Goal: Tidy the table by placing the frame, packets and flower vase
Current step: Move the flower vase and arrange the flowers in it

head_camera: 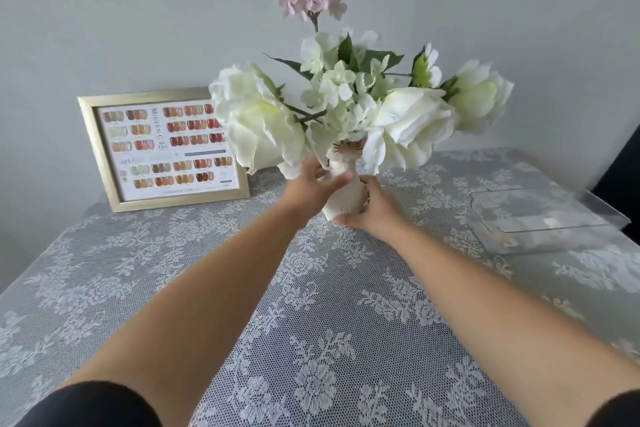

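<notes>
We reach both bare arms across a table draped in grey floral lace (332, 305). Our left hand (313, 185) and right hand (372, 208) wrap the small white ceramic vase of white and lilac flowers (344, 184) at twelve o'clock, standing on the cloth. A gold-framed nail colour chart (166, 149) leans at ten o'clock; clear plastic packets (540, 215) lie at two o'clock.

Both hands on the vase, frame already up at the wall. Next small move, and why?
Probably ease the vase back toward the wall, beside the frame, then let go. The left hand wraps its neck and the right hand cups its base. The heavy white blooms spread wide, so keeping it upright and moving slowly seems wise. The clear packets lie apart on the right.
</notes>
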`<state>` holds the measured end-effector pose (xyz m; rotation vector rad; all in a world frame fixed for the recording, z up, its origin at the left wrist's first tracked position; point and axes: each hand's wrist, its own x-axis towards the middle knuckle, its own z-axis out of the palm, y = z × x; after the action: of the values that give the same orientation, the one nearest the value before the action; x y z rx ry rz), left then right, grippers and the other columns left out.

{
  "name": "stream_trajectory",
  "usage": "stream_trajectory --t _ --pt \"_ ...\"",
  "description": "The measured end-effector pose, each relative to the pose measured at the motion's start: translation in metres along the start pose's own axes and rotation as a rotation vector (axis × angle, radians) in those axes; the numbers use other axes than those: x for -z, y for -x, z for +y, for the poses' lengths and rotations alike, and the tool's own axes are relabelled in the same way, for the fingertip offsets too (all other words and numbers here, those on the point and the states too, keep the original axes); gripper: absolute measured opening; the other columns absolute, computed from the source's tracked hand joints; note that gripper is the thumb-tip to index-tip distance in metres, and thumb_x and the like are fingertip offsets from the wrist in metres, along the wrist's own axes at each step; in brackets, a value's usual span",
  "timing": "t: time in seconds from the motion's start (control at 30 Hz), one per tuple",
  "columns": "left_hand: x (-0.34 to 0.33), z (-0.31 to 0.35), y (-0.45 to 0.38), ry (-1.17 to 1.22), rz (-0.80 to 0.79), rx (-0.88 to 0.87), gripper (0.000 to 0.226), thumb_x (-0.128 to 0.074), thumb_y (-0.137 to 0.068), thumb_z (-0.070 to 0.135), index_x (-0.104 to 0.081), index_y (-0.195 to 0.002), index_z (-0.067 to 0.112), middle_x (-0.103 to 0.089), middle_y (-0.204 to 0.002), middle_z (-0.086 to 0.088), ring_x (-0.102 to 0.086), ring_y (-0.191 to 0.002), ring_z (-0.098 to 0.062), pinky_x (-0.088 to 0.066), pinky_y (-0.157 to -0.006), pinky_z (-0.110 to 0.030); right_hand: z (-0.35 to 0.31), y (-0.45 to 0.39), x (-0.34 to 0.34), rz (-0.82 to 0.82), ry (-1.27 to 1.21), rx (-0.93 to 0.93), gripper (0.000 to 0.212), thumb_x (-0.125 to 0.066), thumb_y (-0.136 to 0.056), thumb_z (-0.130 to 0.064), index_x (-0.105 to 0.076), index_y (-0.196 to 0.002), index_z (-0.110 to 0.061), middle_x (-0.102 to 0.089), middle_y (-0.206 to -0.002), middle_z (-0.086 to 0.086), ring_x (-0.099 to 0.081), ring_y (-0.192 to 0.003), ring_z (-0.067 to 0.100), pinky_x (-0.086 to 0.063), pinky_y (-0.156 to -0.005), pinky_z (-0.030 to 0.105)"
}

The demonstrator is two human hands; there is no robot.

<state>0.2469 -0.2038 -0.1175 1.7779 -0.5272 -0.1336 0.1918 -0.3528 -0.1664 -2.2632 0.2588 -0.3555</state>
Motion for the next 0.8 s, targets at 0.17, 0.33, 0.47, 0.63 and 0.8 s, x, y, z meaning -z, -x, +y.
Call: stream_trajectory --t 0.17,0.33,0.47,0.63,0.8 --pt "0.0 -0.004 -0.001 0.051 -0.007 -0.042 0.069 -0.078 -0.066 0.05 -0.056 -0.126 0.023 -0.066 -0.122 0.0 -0.06 -0.115 -0.02 -0.048 -0.101 -0.05 0.002 0.002 -0.004 0.053 0.022 0.03 0.106 -0.078 -0.041 -0.068 -0.04 -0.131 -0.027 -0.061 -0.117 0.003 -0.062 -0.095 0.023 -0.054 -0.079 0.039" --pt "0.0 0.002 -0.006 0.034 -0.031 -0.085 0.032 -0.077 -0.067 0.043 -0.065 -0.096 0.046 -0.071 -0.092 0.018 -0.066 -0.096 -0.003 -0.051 -0.086 -0.036 0.004 -0.001 -0.006 0.075 0.065 0.049 0.097 -0.077 -0.05 -0.065 -0.04 -0.131 -0.025 -0.062 -0.116 0.002 -0.062 -0.097 0.025 -0.052 -0.081 0.043" --pt "0.001 0.006 -0.019 0.133 -0.066 -0.077 0.05 -0.076 -0.073 0.028 -0.057 -0.12 0.021 -0.067 -0.119 -0.006 -0.06 -0.116 -0.028 -0.05 -0.098 -0.047 -0.001 -0.014 -0.003 0.104 0.093 0.027 0.095 -0.072 -0.045 -0.069 -0.041 -0.126 -0.029 -0.062 -0.113 -0.002 -0.06 -0.099 0.024 -0.047 -0.079 0.035" --pt "0.006 0.013 -0.041 0.191 -0.084 -0.058 0.03 -0.075 -0.077 0.024 -0.062 -0.103 0.029 -0.069 -0.117 -0.008 -0.062 -0.116 -0.031 -0.048 -0.099 -0.057 -0.005 -0.04 0.002 0.086 0.109 0.037 0.096 -0.07 -0.045 -0.072 -0.041 -0.126 -0.029 -0.062 -0.115 -0.002 -0.06 -0.101 0.024 -0.05 -0.082 0.04" --pt "0.008 0.011 -0.064 0.184 -0.05 -0.02 0.029 -0.075 -0.082 0.019 -0.061 -0.107 0.023 -0.065 -0.122 -0.014 -0.06 -0.117 -0.033 -0.047 -0.099 -0.059 -0.007 -0.066 0.001 0.028 0.13 0.004 0.098 -0.071 -0.046 -0.073 -0.036 -0.128 -0.033 -0.061 -0.117 -0.003 -0.059 -0.101 0.024 -0.044 -0.073 0.033"
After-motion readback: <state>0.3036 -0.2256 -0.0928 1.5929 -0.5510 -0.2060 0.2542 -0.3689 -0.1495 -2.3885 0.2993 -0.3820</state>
